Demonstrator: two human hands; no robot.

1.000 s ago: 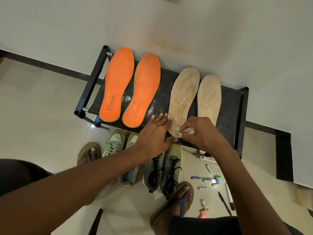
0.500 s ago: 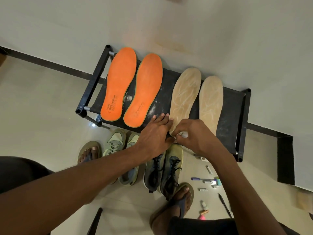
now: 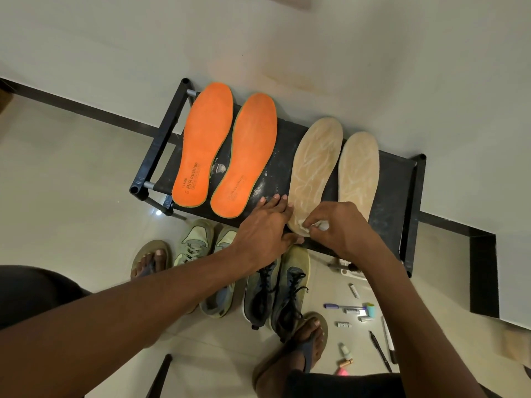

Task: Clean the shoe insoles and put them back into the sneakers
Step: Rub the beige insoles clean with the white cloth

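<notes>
Atop a low black fabric-topped rack (image 3: pixel 399 179) against a pale wall, four insoles lie side by side: two bright orange foam insoles (image 3: pixel 227 150) at left, two tan, streaked insoles to the right. A person's left hand (image 3: pixel 263 225) lies flat, fingers straight, pressing the rack top just beside the heel of the nearer tan insole (image 3: pixel 311 170), while the right hand (image 3: pixel 337 225) pinches a small white wad (image 3: pixel 321 225), seemingly a wipe or cloth, against that heel. Pale green sneakers (image 3: pixel 201 254) and dark lace-up sneakers (image 3: pixel 275 288) wait on the tiled floor (image 3: pixel 71 196) below, insoles still out. Pens and small tubes (image 3: pixel 353 311) lie scattered nearby. Cleaning appears midway; firm, overlapping strokes from heel toward toe, with the free hand pinning the insole's edge, should keep it from sliding off the rack.
</notes>
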